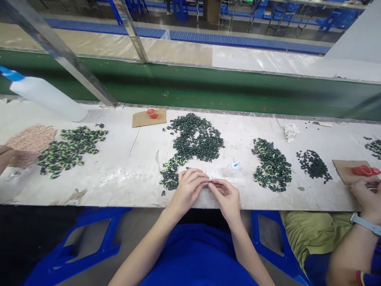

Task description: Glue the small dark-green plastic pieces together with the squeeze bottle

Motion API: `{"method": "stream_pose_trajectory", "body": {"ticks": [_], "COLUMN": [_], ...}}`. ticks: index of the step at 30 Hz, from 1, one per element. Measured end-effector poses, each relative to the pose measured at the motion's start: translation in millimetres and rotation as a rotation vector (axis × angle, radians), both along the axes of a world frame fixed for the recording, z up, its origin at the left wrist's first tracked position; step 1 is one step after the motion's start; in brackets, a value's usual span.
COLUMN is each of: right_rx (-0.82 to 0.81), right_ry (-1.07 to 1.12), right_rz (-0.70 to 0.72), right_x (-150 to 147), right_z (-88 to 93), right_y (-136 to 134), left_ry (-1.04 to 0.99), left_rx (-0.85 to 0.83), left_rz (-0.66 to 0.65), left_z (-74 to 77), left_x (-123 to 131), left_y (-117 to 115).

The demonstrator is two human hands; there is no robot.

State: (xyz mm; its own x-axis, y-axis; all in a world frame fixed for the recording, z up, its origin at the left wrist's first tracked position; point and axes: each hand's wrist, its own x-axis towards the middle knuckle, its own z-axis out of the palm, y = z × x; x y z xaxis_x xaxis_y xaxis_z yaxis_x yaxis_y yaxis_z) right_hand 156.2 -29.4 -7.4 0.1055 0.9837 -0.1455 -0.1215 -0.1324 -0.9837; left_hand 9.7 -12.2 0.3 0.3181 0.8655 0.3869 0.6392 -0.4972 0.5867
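My left hand [188,187] and my right hand [226,195] meet at the near edge of the white worktable [127,167], fingertips pinched together on something tiny that I cannot make out. A big heap of dark green small parts [196,137] lies just beyond them. A smaller cluster with light green faces [171,172] sits by my left hand. A small clear bottle with a blue tip [231,168] lies just past my right hand.
More heaps of dark parts [272,165] [313,163] lie to the right, another [70,149] to the left beside a pink heap [29,141]. A red cap on cardboard [151,113] sits at the back. A co-worker's hand [367,196] rests at right. A white bottle [44,95] lies far left. A green conveyor belt [208,87] runs behind.
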Motion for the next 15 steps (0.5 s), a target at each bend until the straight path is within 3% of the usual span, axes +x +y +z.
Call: {"method": "stream_pose_trajectory", "body": {"ticks": [9,15], "right_rx": [-0.034,-0.024], "right_ry": [-0.145,-0.124], "right_rz": [-0.107,-0.039], "right_x": [2.1,-0.3], "right_z": [-3.6,0.9], "right_y": [-1.2,-3.6], "left_ry": [0.101,0.020], "left_rx": [-0.097,-0.161], "left_rz": [0.169,0.102], "left_z": [-15.9,-7.4], "left_x": [2.6,4.5], "left_y": [-8.7,-8.2]}}
